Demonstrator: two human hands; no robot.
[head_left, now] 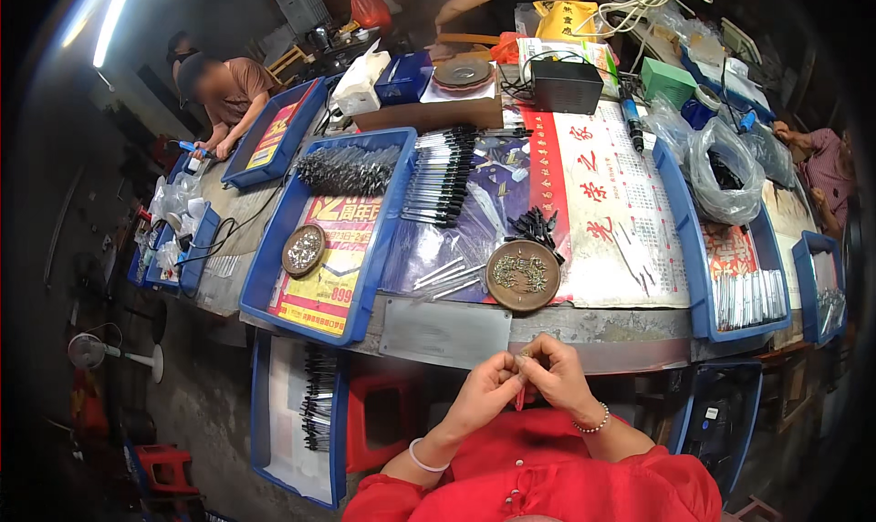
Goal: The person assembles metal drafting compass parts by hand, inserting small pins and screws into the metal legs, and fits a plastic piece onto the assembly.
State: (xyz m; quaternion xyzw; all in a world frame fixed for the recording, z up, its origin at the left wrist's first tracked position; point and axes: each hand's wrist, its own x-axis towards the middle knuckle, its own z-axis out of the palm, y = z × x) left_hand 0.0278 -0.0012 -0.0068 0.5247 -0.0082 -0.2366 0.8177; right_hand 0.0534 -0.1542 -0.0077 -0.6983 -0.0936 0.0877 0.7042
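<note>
Close to my body, just off the table's front edge, my left hand and my right hand meet with fingertips pinched together. Something small is between them, too hidden by the fingers to name. Straight beyond them stands a round brown dish with many small brass-coloured pieces in it. Black pen caps lie heaped behind the dish. To its left are loose thin white tubes, and farther back a stacked row of clear pens with black ends.
A flat metal plate lies at the table's front edge. Blue trays flank the work area, the left one holding a small dish. A black box with cables stands at the back. Other people work far left and right.
</note>
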